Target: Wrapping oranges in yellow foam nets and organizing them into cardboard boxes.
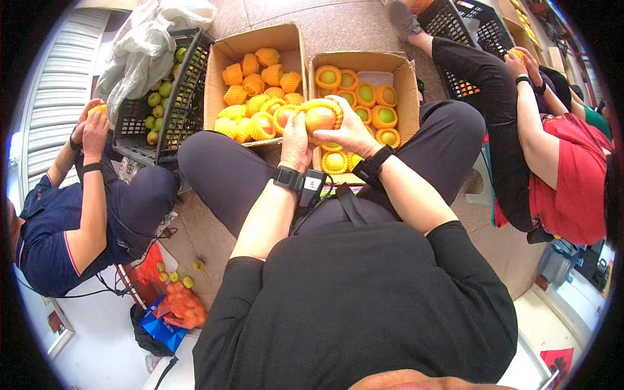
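Both my hands hold one reddish-yellow apple (pixel 319 121) that sits in a yellow foam net sleeve (pixel 336 108). My left hand (pixel 294 144) grips it from the left and below. From the right, my right hand (pixel 352 124) curls its fingers over the top, with the thumb across the front. Beneath and behind the hands stand two open cardboard boxes. The left box (pixel 292 39) holds several fruits (pixel 253 84) in yellow foam sleeves. In the right box (pixel 408 83) lie several greenish fruits (pixel 385 115), also sleeved. My hands hide part of both boxes.
Left of the boxes stands a black plastic crate (pixel 183 105) of green apples (pixel 154 99), with a white plastic bag (pixel 139 53) over it. Co-workers sit at the left (pixel 73 219) and right (pixel 565 180). An orange net bag (pixel 183 307) and loose apples (pixel 188 282) lie lower left.
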The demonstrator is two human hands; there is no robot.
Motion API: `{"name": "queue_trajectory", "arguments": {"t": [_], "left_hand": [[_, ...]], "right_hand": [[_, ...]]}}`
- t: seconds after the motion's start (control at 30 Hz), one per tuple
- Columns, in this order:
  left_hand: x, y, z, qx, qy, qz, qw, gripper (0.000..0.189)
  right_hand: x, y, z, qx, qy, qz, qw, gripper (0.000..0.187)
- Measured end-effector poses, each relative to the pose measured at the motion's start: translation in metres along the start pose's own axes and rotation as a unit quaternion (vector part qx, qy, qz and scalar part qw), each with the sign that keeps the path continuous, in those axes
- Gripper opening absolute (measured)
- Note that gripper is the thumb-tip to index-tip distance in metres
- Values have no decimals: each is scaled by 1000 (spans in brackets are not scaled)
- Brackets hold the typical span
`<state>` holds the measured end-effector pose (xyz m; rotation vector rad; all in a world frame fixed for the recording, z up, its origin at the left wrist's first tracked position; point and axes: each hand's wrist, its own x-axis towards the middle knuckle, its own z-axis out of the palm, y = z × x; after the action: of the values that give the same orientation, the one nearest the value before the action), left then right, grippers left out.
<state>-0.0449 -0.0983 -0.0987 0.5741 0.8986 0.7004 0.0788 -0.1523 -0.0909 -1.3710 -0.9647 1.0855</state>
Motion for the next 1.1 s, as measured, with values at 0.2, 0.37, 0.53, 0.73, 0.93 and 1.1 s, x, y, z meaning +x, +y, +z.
{"name": "queue_trajectory", "arguments": {"t": [0.2, 0.37, 0.53, 0.73, 0.93, 1.1], "left_hand": [[-2, 0, 0, 127, 27, 41, 991, 29], [-1, -3, 1, 162, 16, 23, 986, 31], [3, 5, 0, 19, -65, 76, 995, 39], [-1, 7, 4, -172, -72, -123, 975, 46], [-4, 8, 10, -139, -66, -115, 981, 51], [6, 4, -3, -195, -68, -149, 967, 52]], "right_hand": [[0, -1, 1, -95, 41, 6, 995, 79], [2, 6, 0, -150, 73, -26, 986, 78], [2, -1, 1, -24, 91, 16, 995, 80], [-3, -9, 7, -161, 55, 9, 985, 76], [2, 3, 2, -49, 38, 4, 998, 75], [3, 11, -8, 31, 11, 21, 999, 63]]}}
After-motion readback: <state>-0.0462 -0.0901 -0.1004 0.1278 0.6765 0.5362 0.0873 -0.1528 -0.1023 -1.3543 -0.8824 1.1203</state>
